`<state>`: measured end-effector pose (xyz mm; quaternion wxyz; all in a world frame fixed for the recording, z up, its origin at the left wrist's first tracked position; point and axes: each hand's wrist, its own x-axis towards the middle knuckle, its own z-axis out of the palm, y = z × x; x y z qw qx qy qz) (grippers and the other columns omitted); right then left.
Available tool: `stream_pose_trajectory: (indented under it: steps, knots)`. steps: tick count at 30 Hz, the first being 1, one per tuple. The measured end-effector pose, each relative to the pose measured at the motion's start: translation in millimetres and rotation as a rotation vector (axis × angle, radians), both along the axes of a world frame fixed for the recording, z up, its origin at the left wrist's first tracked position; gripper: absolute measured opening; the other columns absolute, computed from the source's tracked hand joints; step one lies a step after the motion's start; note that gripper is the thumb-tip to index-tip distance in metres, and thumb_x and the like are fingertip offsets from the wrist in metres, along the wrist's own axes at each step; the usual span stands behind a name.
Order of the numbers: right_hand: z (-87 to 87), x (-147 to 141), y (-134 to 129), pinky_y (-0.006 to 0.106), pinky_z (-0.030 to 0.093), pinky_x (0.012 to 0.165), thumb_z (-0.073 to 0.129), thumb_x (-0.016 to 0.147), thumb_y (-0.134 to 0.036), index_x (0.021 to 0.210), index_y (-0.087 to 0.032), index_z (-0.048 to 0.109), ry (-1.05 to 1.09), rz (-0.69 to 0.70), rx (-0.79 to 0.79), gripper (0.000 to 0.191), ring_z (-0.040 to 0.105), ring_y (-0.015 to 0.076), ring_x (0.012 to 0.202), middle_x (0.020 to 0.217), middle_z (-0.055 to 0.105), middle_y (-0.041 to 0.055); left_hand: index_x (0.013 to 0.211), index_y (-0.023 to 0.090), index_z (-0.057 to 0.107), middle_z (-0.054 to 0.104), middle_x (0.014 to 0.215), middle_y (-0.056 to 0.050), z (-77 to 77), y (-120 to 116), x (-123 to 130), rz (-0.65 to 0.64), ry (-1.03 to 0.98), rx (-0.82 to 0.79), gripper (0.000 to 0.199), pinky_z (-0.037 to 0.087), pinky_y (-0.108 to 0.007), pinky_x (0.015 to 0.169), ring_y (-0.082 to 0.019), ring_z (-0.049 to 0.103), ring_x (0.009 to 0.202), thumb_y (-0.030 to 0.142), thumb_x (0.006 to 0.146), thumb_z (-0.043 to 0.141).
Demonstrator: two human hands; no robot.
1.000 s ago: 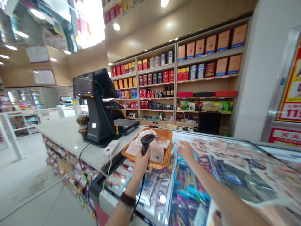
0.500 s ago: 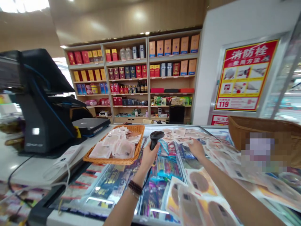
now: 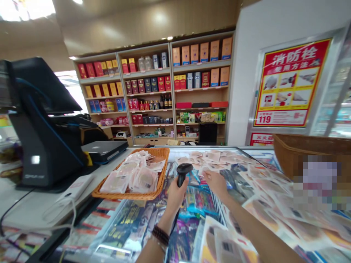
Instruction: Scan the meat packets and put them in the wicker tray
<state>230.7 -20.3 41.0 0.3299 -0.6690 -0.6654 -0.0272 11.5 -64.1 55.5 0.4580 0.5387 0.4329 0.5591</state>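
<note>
Scanner (image 3: 184,169) sits gripped in the left hand (image 3: 175,193); right hand (image 3: 217,185) touches packets (image 3: 212,157), its hold unclear.

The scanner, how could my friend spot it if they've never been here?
Find the tall shelves, then look lower for the orange basket of pale packets. Just right of that basket, the left hand grips the scanner. It's black, with a rounded head on top of a handle, unlike the flat packets nearby.
</note>
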Motion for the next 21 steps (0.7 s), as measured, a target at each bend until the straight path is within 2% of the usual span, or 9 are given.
stream_pose_trajectory:
  steps: [3,5,7,9,11,13,16,18,21]
  knots:
    - [-4.6,16.4,10.1,0.046,0.059,0.105,0.064,0.102,-0.036,0.117,-0.024,0.086,0.042,-0.085,0.046,0.029,0.077,0.0349,0.121,0.129,0.084,0.0139,0.078,0.025,0.053,0.046,0.047,0.009,-3.5,3.4,-2.8,0.028,-0.023,-0.013,0.069,0.03,-0.023,0.039,-0.009,0.039,0.035,0.089,0.07,0.078]
    - [-10.3,25.2,12.6,0.054,0.054,0.116,0.069,0.099,-0.034,0.118,-0.025,0.087,-0.053,-0.116,0.048,0.027,0.066,0.0393,0.141,0.149,0.075,0.0145,0.078,0.025,0.054,0.047,0.046,0.009,-5.4,5.3,-2.9,0.042,-0.006,-0.021,0.068,0.031,-0.023,0.04,-0.009,0.04,0.035,0.088,0.071,0.078]
    - [-15.7,26.4,10.8,0.062,0.045,0.126,0.066,0.102,-0.032,0.118,-0.028,0.088,-0.169,-0.072,0.043,0.028,0.053,0.0413,0.156,0.162,0.066,0.0111,0.079,0.024,0.056,0.048,0.046,0.008,-6.4,5.8,-2.5,0.038,0.036,-0.032,0.065,0.032,-0.023,0.04,-0.01,0.042,0.035,0.084,0.074,0.079]
    - [-19.3,20.6,6.9,0.066,0.035,0.132,0.058,0.106,-0.032,0.123,-0.031,0.087,-0.259,0.029,0.045,0.033,0.044,0.0404,0.163,0.169,0.06,0.0073,0.079,0.024,0.057,0.048,0.045,0.008,-6.3,4.9,-2.1,0.025,0.067,-0.033,0.061,0.032,-0.023,0.041,-0.01,0.043,0.036,0.081,0.077,0.08]
    - [-21.3,12.0,4.4,0.066,0.031,0.134,0.054,0.108,-0.033,0.129,-0.032,0.086,-0.289,0.135,0.031,0.037,0.04,0.039,0.166,0.173,0.056,0.0056,0.08,0.024,0.059,0.047,0.045,0.009,-5.7,3.4,-2.0,0.011,0.078,-0.028,0.058,0.032,-0.023,0.042,-0.011,0.044,0.036,0.077,0.08,0.08]
    - [-22.6,6.1,5.8,0.063,0.032,0.134,0.052,0.109,-0.034,0.13,-0.032,0.085,-0.259,0.21,-0.003,0.039,0.041,0.0375,0.165,0.171,0.059,0.006,0.08,0.023,0.059,0.047,0.045,0.009,-5.4,2.6,-2.3,0.011,0.078,-0.026,0.055,0.033,-0.023,0.042,-0.01,0.044,0.037,0.074,0.081,0.08]
    - [-23.9,7.0,14.4,0.058,0.037,0.132,0.059,0.104,-0.034,0.136,-0.026,0.081,-0.144,0.255,-0.085,0.04,0.054,0.0367,0.156,0.157,0.07,0.0114,0.08,0.023,0.058,0.048,0.046,0.008,-7.1,4.1,-2.9,0.031,0.043,-0.032,0.055,0.031,-0.022,0.041,-0.01,0.043,0.036,0.073,0.081,0.081]
    - [-24.0,13.1,21.4,0.056,0.043,0.127,0.068,0.097,-0.035,0.148,-0.021,0.072,-0.047,0.239,-0.147,0.054,0.063,0.0375,0.146,0.152,0.073,0.014,0.079,0.024,0.056,0.047,0.046,0.009,-9.4,6.4,-3.3,0.038,0.004,-0.032,0.057,0.031,-0.022,0.04,-0.009,0.043,0.036,0.074,0.079,0.082]
    - [-22.6,25.0,29.1,0.055,0.047,0.121,0.079,0.085,-0.04,0.162,-0.02,0.058,0.044,0.214,-0.205,0.082,0.066,0.0401,0.14,0.152,0.072,0.0151,0.078,0.025,0.053,0.048,0.047,0.009,-12.9,9.6,-3.6,0.043,-0.032,-0.032,0.06,0.032,-0.021,0.039,-0.009,0.044,0.036,0.077,0.077,0.083]
